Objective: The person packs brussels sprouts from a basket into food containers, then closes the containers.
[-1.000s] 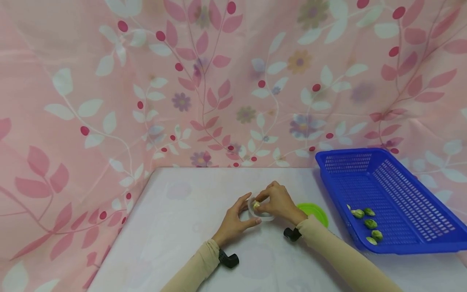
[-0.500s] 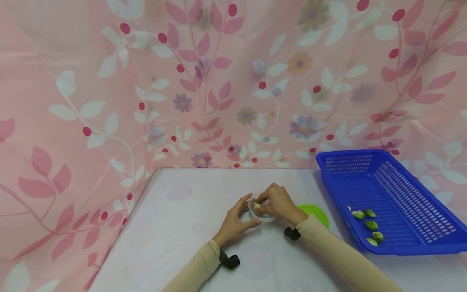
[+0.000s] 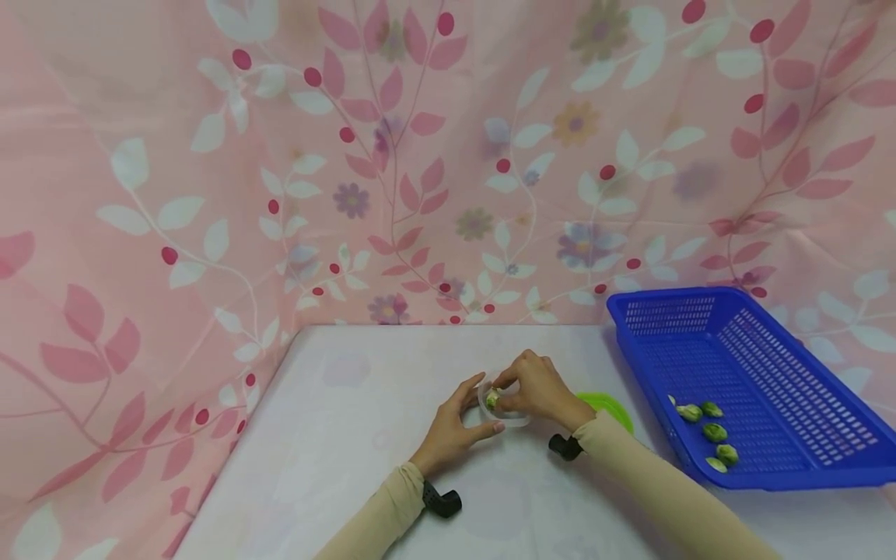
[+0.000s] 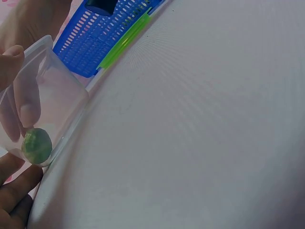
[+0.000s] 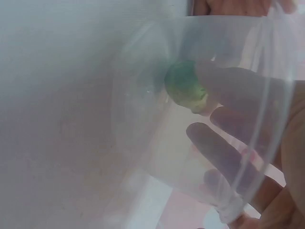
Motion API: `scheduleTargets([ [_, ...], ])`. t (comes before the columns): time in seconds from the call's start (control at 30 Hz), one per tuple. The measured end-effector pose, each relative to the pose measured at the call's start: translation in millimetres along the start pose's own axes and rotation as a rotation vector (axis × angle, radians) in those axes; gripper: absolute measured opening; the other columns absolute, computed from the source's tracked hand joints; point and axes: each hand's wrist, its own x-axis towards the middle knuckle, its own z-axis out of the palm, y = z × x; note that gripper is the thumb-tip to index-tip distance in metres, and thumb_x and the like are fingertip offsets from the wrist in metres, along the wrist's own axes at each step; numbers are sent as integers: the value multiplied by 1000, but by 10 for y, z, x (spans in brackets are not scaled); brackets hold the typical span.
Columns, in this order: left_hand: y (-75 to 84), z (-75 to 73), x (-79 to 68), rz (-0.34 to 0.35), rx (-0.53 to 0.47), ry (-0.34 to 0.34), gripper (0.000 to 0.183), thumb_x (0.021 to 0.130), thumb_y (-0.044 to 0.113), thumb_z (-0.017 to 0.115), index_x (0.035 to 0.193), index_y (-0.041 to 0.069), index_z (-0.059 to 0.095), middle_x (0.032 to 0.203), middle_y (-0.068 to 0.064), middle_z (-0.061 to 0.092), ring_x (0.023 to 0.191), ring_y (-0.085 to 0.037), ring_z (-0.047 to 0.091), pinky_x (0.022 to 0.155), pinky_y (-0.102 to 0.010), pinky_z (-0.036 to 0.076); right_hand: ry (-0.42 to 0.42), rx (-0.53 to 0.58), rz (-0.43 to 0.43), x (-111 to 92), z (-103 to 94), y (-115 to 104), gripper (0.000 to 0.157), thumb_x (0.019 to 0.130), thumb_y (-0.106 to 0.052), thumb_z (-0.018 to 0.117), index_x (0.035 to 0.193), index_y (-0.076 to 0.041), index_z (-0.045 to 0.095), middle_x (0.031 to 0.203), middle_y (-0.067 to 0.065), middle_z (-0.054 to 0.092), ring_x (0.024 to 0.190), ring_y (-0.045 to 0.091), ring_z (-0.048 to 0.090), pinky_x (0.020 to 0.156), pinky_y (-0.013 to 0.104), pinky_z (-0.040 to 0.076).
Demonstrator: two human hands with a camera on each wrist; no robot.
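A clear plastic container (image 3: 516, 421) stands on the table, its wall see-through in both wrist views. My left hand (image 3: 448, 432) holds it from the left, thumb on the near side and fingers round the far side. Inside it, my right hand (image 3: 537, 391) pinches a Brussels sprout (image 3: 493, 400) low down near the bottom. Through the wall, the right wrist view shows the sprout (image 5: 185, 87) at the tips of the fingers. The left wrist view has the same sprout (image 4: 37, 146) by the container's base, fingertips just above it.
Behind the right wrist lies a green lid (image 3: 607, 406), partly covered by it. A blue basket (image 3: 763, 467) at the right holds several Brussels sprouts (image 3: 714, 432) near its left side. The white table (image 3: 364, 404) meets a pink flowered cloth (image 3: 434, 179) behind.
The sprout has turned a little in the right hand's fingers and shows more green. Both hands stay nearly in place at the container; the head view has shifted slightly.
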Motion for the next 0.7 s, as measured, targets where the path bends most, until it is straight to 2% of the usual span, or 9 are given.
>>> scheduleTargets([
  [0.17, -1, 18, -8, -9, -4, -4, 93, 90, 32, 88, 165, 16, 36, 154, -5, 61, 145, -20, 56, 123, -52, 38, -33, 1, -2, -30, -130, 6, 30, 77, -29, 96, 102, -15, 87, 101, -5, 82, 120, 32, 59, 102, 69, 44],
  [0.23, -2, 26, -14, -13, -5, -2, 92, 90, 33, 88, 165, 17, 36, 154, -5, 61, 144, -20, 57, 123, -53, 38, -49, 14, -19, -46, -216, 12, 29, 79, -29, 96, 103, -14, 87, 101, -5, 81, 120, 34, 59, 101, 69, 45],
  [0.4, 8, 28, -22, -19, -14, 0, 92, 90, 32, 88, 165, 18, 37, 154, -6, 61, 142, -21, 58, 122, -53, 39, -65, 110, -98, -78, -522, 31, 29, 81, -25, 94, 106, -13, 86, 104, -3, 82, 114, 31, 66, 100, 61, 51],
  [0.5, 17, 23, -20, -20, -26, -3, 92, 90, 32, 88, 166, 18, 36, 154, -6, 61, 143, -23, 58, 123, -54, 39, -86, 174, -116, -106, -754, 61, 34, 82, -28, 94, 111, -14, 85, 109, -1, 82, 113, 29, 71, 100, 57, 55],
  [0.7, 21, 12, -14, -17, -18, -1, 93, 91, 32, 87, 166, 17, 35, 157, -4, 58, 145, -23, 56, 125, -56, 36, -115, 236, -32, -229, -1225, 234, 45, 82, -36, 93, 124, -21, 81, 120, -2, 79, 124, 30, 68, 106, 60, 53],
])
